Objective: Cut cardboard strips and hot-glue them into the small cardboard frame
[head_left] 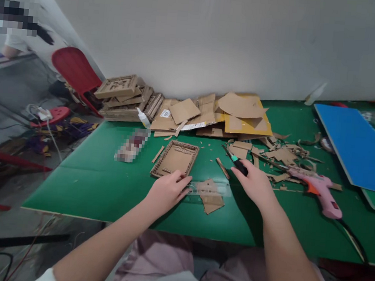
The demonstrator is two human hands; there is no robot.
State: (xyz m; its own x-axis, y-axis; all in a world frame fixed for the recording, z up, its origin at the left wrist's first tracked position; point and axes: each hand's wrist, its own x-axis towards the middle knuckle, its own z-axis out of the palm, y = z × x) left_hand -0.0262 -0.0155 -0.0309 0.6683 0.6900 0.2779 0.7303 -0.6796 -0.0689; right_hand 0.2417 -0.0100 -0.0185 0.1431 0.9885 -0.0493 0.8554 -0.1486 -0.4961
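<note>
My left hand (167,190) rests at the near edge of a shallow cardboard tray (176,157), its fingers slightly apart. Some of those fingertips lie by the left end of a clear ruler (224,190). Under the ruler is a torn cardboard piece (213,204) lying flat on the green table. In my right hand (255,181) is a black and teal cutter (239,163), its blade pointing up and left. A narrow cardboard strip (222,168) lies just left of the cutter.
Stacked cardboard trays (120,86), a white glue bottle (143,118) and flattened cardboard (206,109) line the back. Scraps (283,154), a pink glue gun (325,194) and a blue board (354,144) are at the right. Red chairs (77,72) and a person's arm (13,50) show at left.
</note>
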